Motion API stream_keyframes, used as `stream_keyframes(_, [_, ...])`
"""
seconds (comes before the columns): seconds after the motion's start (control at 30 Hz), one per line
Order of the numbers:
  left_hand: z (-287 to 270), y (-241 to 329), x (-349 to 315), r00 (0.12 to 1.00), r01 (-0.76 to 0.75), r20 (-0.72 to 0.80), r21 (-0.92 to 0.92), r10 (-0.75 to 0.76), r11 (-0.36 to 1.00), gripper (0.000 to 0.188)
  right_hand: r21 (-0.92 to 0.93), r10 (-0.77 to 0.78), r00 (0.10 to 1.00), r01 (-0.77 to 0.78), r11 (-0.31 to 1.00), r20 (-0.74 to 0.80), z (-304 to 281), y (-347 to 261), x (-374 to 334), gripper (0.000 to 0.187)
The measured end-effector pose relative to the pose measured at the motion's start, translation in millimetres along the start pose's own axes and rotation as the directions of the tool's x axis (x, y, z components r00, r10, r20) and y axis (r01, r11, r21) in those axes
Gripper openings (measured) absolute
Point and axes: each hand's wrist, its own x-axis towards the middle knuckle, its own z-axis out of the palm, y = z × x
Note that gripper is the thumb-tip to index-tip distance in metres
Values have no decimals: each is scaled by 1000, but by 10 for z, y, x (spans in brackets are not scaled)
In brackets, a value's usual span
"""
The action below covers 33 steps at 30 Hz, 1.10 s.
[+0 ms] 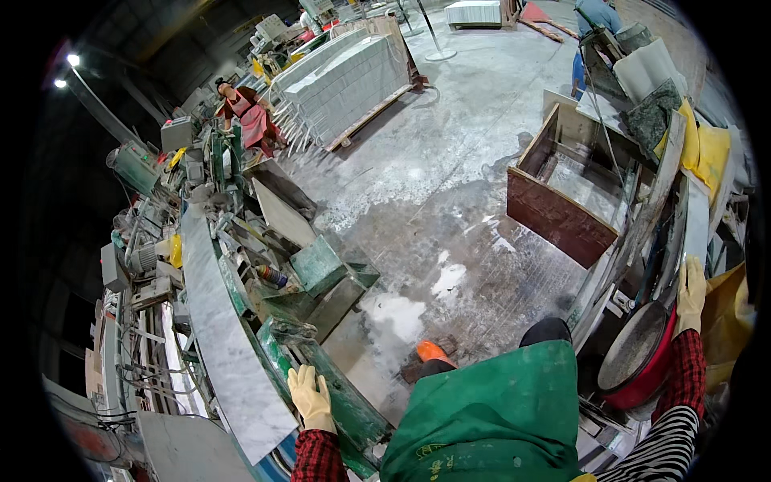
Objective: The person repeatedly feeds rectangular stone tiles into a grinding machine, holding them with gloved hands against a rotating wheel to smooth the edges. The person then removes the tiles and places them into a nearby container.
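Head view: pale slab [217,321], lengthwise up-frame at left, is flanked on its right by nearer left hand [311,399], spread, unclenched; right hand [691,297] grip can't be told.

**Tally time, item by item**

Okay, counted what I could. Gloved hands in pale cream: two, a left hand [311,398] and a right hand [691,293]. Red-and-black plaid sleeves [318,456]: two. Green apron [490,402]: just one. Bright orange boot [434,352]: one showing.

Long pale grey slab [221,321]: one. Round red tub [646,390]: one. Open brown wooden box [558,217]: one. Multicoloured ringed cylinder [271,276]: one.

Stacks of white slabs: two, a big stack [345,88] plus a smaller stack [474,14]. Glowing white lamps [73,60]: two. Other people: at least two, one person in a red apron [253,120], one person in blue [602,14]. Machine parts? Too jumbled to count, sorry.
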Motion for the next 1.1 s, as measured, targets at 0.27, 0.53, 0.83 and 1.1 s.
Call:
stream_keyframes(0.27, [-25,38,16,1000,1,-5,-13,-1,1000,24,91,-19,998,25,996,-61,-83,-99,-68,39])
stream_keyframes(0.53, [42,-42,-40,1000,9,-15,-4,-9,1000,24,81,6,1000,-4,997,-18,-145,-178,-134,41])
stream_keyframes(0.83, [-30,23,-9,1000,24,-5,16,-24,1000,24,96,14,1000,-15,995,3,-239,-291,-217,40])
stream_keyframes(1.1, [-22,62,8,999,-9,-48,7,10,1000,26,-1,-43,999,43,999,-11,-246,-252,-256,39])
